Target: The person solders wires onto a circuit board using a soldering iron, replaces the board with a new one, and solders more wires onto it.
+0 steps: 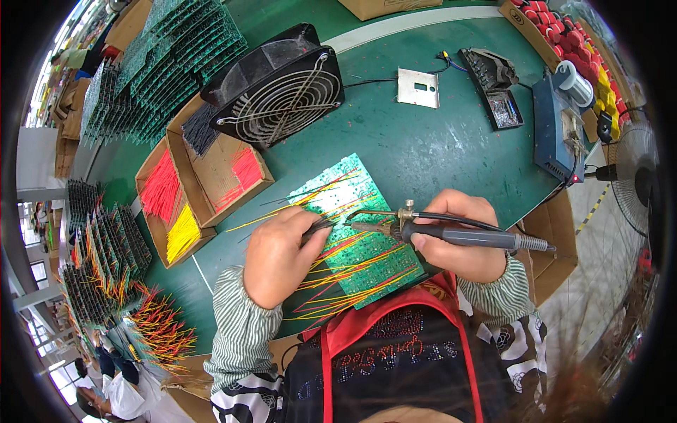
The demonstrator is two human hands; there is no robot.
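Note:
A green circuit board panel lies on the table in front of me, with red, yellow and black wires sticking out past its left side. My right hand grips a soldering iron that has a thin solder feed tube clamped along it. Its tip points left and reaches the upper middle of the panel. My left hand is closed in a pinch around a small bunch of black wires, close to the iron's tip. The exact contact at the tip is too small to make out.
A black fan stands behind cardboard trays of red, yellow and black wires. Stacked circuit boards fill the far left. At the right are a blue solder feeder, a black tool tray and a white plate.

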